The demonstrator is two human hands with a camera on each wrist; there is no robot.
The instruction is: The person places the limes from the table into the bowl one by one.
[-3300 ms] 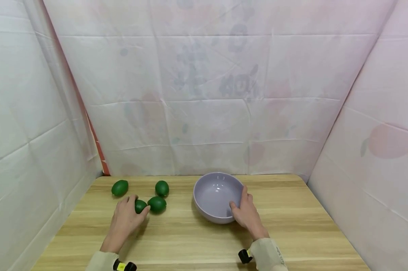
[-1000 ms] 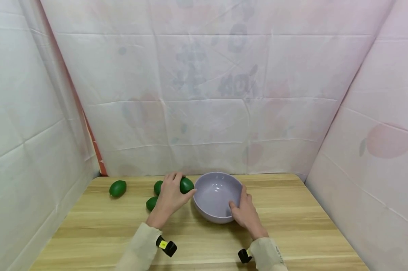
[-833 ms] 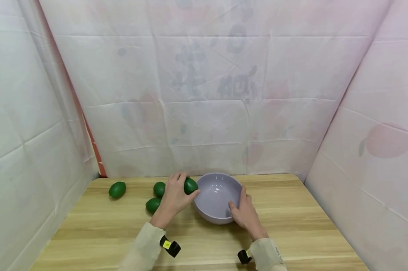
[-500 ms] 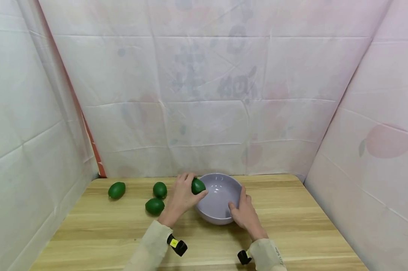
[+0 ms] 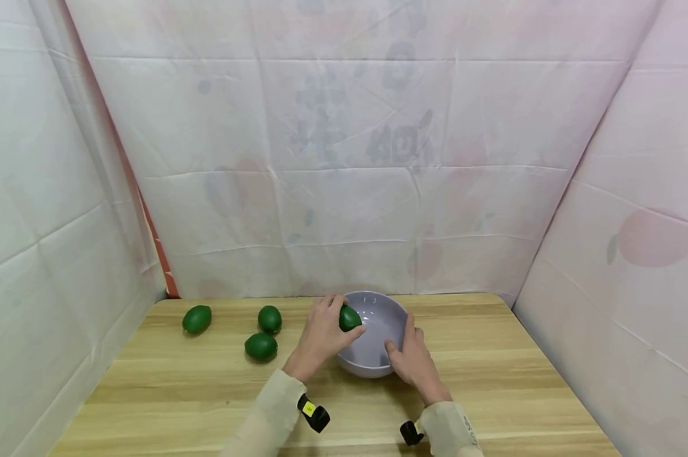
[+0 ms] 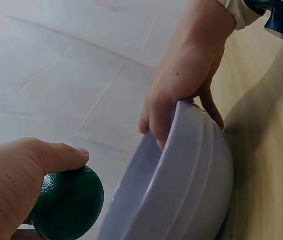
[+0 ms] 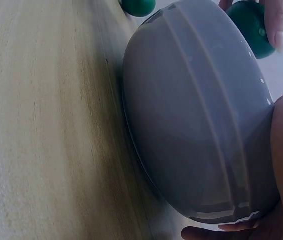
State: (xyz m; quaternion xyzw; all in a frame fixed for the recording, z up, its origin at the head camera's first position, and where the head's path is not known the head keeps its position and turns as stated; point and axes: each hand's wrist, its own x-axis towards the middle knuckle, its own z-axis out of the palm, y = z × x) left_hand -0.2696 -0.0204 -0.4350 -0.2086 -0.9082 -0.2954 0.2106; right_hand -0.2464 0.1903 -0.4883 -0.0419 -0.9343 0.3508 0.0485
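My left hand point(image 5: 323, 329) holds a dark green lime point(image 5: 350, 318) between thumb and fingers, over the left side of a pale purple bowl point(image 5: 372, 346). In the left wrist view that lime point(image 6: 71, 205) is just off the bowl's rim point(image 6: 154, 185), apart from it. My right hand point(image 5: 416, 360) grips the bowl's right side, its thumb inside the rim and other fingers outside. The bowl stands upright on the table, and no lime shows in the visible part of its inside. The right wrist view shows the bowl's ribbed outer wall point(image 7: 196, 115).
Two more limes lie close together left of the bowl, a rear lime point(image 5: 270, 319) and a front lime point(image 5: 261, 347). Another lime point(image 5: 197, 320) lies farther left. The wooden table point(image 5: 167, 393) is bounded by pale cloth point(image 5: 344, 209) behind and at both sides.
Since about three seconds ago, my left hand has carried one lime from the group at the left rightward to over the bowl. My right hand keeps its grip on the bowl.
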